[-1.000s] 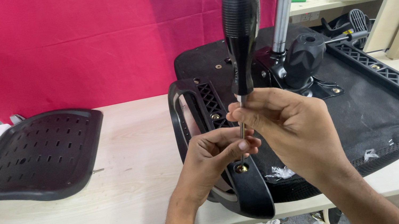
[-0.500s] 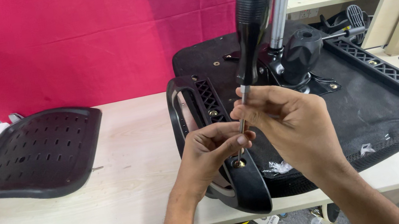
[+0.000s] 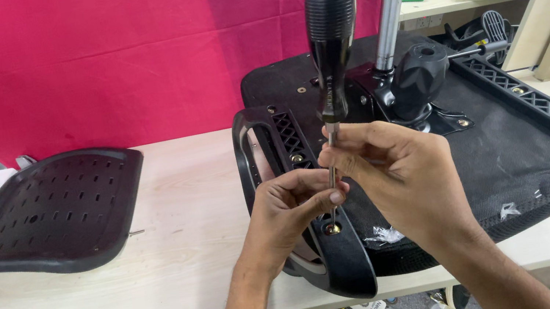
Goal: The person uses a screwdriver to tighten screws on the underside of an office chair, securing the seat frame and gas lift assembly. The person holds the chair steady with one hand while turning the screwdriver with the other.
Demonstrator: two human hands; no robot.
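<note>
Both my hands at the screwdriver (image 3: 330, 48) shaft, left hand (image 3: 291, 207) fingers pinched near the screw (image 3: 332, 228), right hand (image 3: 397, 171) fingers closed above, armrest (image 3: 320, 244) on counter (image 3: 182, 267).

The screwdriver (image 3: 328, 34) you held had a glossy black handle with fine ribbing and a silver shaft. The armrest (image 3: 300, 195) was black, with a brass-coloured screw (image 3: 332, 228) in it. The upturned seat (image 3: 480, 135) was black fabric edged by a black plastic frame with a ladder-like ribbed pattern, and its gas post (image 3: 387, 16) was silver. The backrest shell (image 3: 40, 216) was black, dotted with rows of slots. The table (image 3: 182, 267) was pale wood grain, the backdrop (image 3: 124, 53) magenta.
</note>
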